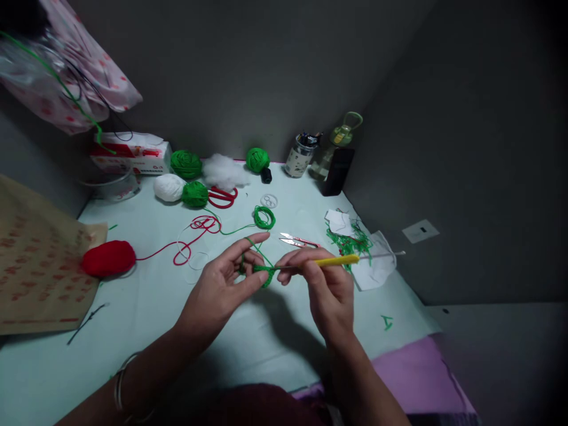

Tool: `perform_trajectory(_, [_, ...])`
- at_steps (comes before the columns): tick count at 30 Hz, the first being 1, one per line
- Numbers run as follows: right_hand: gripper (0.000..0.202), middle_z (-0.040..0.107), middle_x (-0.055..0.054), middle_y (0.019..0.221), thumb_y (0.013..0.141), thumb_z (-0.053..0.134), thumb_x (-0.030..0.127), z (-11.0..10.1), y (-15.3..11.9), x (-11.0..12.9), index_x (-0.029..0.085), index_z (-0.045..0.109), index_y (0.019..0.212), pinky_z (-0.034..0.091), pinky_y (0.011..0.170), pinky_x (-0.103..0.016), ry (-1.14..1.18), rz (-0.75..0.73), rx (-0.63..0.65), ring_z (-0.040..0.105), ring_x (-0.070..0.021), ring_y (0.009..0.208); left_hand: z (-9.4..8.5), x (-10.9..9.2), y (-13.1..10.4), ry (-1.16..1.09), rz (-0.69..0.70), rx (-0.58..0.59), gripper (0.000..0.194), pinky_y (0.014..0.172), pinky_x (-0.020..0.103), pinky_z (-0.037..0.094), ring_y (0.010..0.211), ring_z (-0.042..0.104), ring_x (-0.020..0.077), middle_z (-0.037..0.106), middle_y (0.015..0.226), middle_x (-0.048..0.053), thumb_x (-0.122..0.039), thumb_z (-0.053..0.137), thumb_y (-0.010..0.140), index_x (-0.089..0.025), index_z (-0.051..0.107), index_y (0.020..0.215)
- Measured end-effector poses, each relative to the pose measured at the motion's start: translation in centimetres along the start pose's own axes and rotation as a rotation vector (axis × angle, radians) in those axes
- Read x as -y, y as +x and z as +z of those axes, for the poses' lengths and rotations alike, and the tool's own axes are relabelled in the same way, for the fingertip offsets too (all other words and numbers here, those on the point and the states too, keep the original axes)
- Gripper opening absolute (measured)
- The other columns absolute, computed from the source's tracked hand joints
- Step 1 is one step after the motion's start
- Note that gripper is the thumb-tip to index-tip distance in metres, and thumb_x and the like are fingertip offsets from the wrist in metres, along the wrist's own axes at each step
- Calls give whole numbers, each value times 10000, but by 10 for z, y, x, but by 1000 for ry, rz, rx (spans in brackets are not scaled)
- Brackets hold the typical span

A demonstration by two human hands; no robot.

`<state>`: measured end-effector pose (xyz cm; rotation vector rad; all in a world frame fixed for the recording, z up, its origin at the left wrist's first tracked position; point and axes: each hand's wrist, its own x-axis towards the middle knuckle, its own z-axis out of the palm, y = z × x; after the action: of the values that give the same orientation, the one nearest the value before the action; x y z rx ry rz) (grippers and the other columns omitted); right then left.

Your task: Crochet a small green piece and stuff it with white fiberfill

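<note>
Between thumb and fingers, my left hand (224,284) pinches a small green crocheted piece (267,278), with green yarn looped over its raised index finger. My right hand (326,290) grips a crochet hook (337,260) by its yellow handle, and the metal tip meets the piece's right end. From the fingers the strand runs up toward a small green yarn coil (264,218) on the table. Thread snips (298,240) lie just beyond my right hand. Some of the stitches are hidden behind my left thumb.
A red yarn ball (109,259) lies left by a brown paper bag (39,266). Green balls (186,164), a white ball (169,187), stuffing (225,171) and red-handled scissors (222,197) sit at the back. A pen cup (300,157), bottle (341,136) and black phone (339,171) stand back right, yarn scraps (355,239) nearer.
</note>
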<state>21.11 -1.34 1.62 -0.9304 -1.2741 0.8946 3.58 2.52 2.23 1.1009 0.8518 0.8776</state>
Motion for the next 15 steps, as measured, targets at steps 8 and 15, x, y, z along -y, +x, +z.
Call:
perform_trajectory(8, [315,700,-87,1084,942,593,96,8,-15,1,247,680,1204,614,784,-348,-880,-575,85,681,-208,996,10,6,-3,-278,-97,5,644,556,168,364,619,439,57,572,807,-37,-247,813,792,-235,582,1393])
perform_trajectory(15, [236,695,-35,875,1002,510,185,8,-1,-2,248,737,1003,560,614,-313,-98,-184,-116,636,-154,736,3,-2,-2,-472,-161,80,465,575,117,370,621,458,24,598,829,-18,-196,802,814,-240,704,1267])
